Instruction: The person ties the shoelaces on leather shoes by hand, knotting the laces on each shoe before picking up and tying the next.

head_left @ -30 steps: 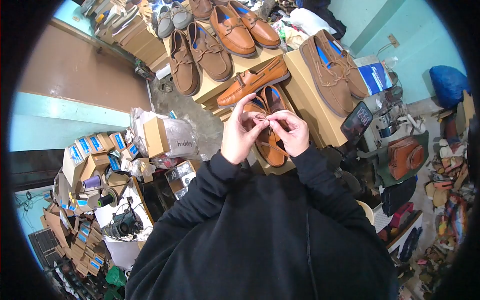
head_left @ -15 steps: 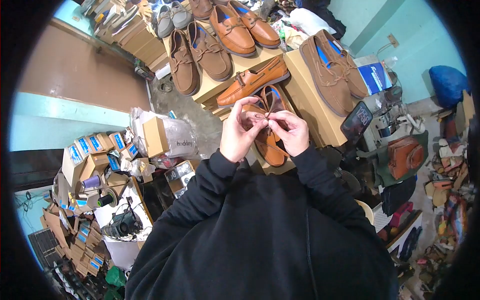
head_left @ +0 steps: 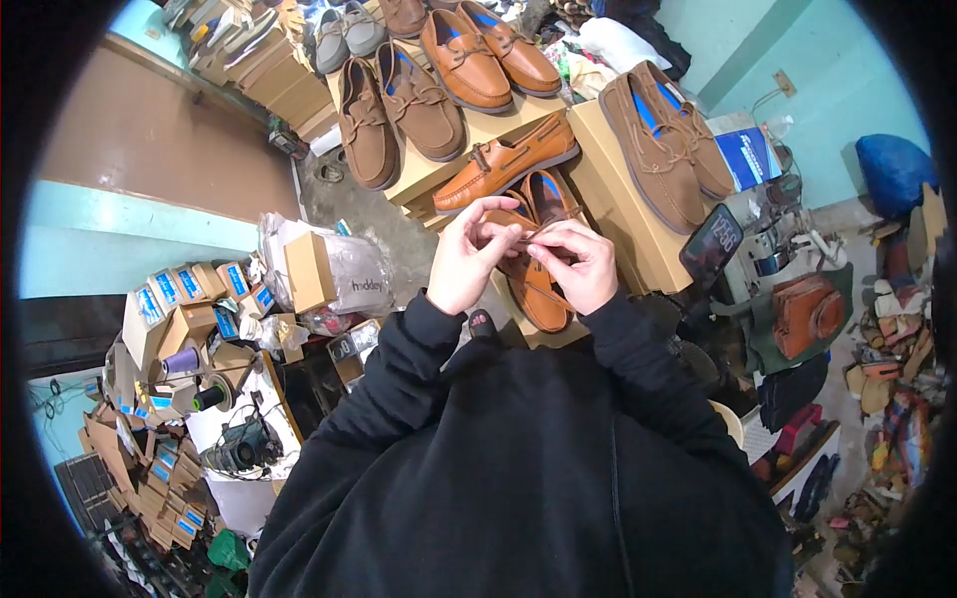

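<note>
My left hand and my right hand meet over a tan leather boat shoe. Both pinch a thin brown shoelace between thumb and forefinger; the fingers hide much of it. The shoe's toe points toward me, and its opening with a blue insole shows beyond my hands. Just past it, a matching tan shoe lies tipped on its side, its lace tied at the front.
Brown boat shoes and tan ones stand on cardboard boxes ahead. Another brown pair rests on a box at right, beside a phone. Small boxes and thread spools crowd the left.
My left hand has shifted slightly left and down, away from the right hand's fingertips. My right hand stays nearly in place, its fingers tilting a little flatter.
</note>
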The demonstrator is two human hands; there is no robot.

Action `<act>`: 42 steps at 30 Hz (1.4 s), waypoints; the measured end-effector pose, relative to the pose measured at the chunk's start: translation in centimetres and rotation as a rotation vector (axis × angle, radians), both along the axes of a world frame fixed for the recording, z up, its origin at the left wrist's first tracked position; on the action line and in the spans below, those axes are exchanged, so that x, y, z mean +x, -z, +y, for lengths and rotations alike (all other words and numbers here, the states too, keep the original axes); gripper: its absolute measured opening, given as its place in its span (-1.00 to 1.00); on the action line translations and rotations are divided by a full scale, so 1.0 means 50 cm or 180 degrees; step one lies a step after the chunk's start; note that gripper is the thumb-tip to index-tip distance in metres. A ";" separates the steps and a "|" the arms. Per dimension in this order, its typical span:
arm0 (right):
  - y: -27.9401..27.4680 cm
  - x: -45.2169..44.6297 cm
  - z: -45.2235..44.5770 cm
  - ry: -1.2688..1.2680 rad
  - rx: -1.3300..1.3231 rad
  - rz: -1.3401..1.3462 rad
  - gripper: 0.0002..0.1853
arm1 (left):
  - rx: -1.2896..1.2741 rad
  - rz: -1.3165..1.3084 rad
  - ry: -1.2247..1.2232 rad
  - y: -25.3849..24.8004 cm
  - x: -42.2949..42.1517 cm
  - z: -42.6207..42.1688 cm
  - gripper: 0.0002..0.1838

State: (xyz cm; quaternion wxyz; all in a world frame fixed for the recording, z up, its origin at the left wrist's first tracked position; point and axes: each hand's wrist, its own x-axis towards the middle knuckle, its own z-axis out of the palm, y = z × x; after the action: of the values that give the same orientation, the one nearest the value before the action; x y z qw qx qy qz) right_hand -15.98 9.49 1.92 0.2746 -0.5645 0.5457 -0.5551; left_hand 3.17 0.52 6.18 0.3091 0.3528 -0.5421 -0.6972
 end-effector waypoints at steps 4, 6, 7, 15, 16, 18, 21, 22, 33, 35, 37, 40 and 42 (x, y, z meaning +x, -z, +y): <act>-0.001 0.005 0.003 0.0161 -0.0128 0.0378 -0.84 | -0.0223 -0.0230 0.0031 0.012 -0.001 0.001 -0.55; -0.004 0.007 0.001 0.0206 -0.0217 0.0427 -0.84 | -0.0244 -0.0248 0.0053 0.015 -0.002 0.001 -0.53; -0.006 0.008 0.000 0.0226 -0.0263 0.0450 -0.83 | -0.0255 -0.0257 0.0061 0.016 -0.002 0.001 -0.51; -0.013 0.010 0.003 0.0158 0.0142 -0.0025 -0.82 | -0.0781 -0.0473 0.0160 -0.022 -0.008 0.016 -0.55; -0.013 0.010 0.003 0.0108 0.0212 -0.0101 -0.81 | -0.0976 -0.0675 0.0142 -0.029 -0.010 0.018 -0.55; -0.004 0.007 0.001 0.0023 0.0361 -0.0482 -0.82 | -0.1378 -0.0848 0.0078 -0.023 -0.013 0.017 -0.52; 0.018 -0.002 0.000 -0.0147 0.0426 -0.1075 -0.82 | -0.1757 -0.1229 -0.0080 -0.022 -0.012 0.016 -0.47; 0.024 -0.003 0.000 -0.0212 0.0423 -0.1278 -0.83 | -0.1843 -0.1380 -0.0144 -0.024 -0.010 0.016 -0.46; 0.033 -0.004 0.000 -0.0291 0.0183 -0.1232 -0.84 | -0.1267 -0.1195 -0.0053 -0.040 -0.019 0.025 -0.14; 0.034 -0.006 -0.001 -0.0292 0.0167 -0.1182 -0.84 | -0.1163 -0.1038 -0.0038 -0.034 -0.019 0.026 -0.17; 0.035 -0.008 0.000 -0.0291 0.0142 -0.1109 -0.84 | -0.0944 -0.0673 -0.0070 -0.014 -0.018 0.027 -0.19; 0.035 -0.008 -0.001 -0.0235 0.0017 -0.0948 -0.85 | -0.0647 -0.0362 -0.0058 -0.006 -0.018 0.029 -0.24; 0.035 -0.009 -0.001 -0.0284 -0.0013 -0.0918 -0.85 | -0.0645 -0.0343 -0.0124 0.002 -0.018 0.029 -0.25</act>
State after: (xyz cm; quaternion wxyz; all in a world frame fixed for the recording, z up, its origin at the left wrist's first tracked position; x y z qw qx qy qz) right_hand -16.43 9.45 0.18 0.3734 -0.5032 0.4738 -0.6188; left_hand 2.25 1.99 6.07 0.3271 0.3672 -0.6187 -0.6127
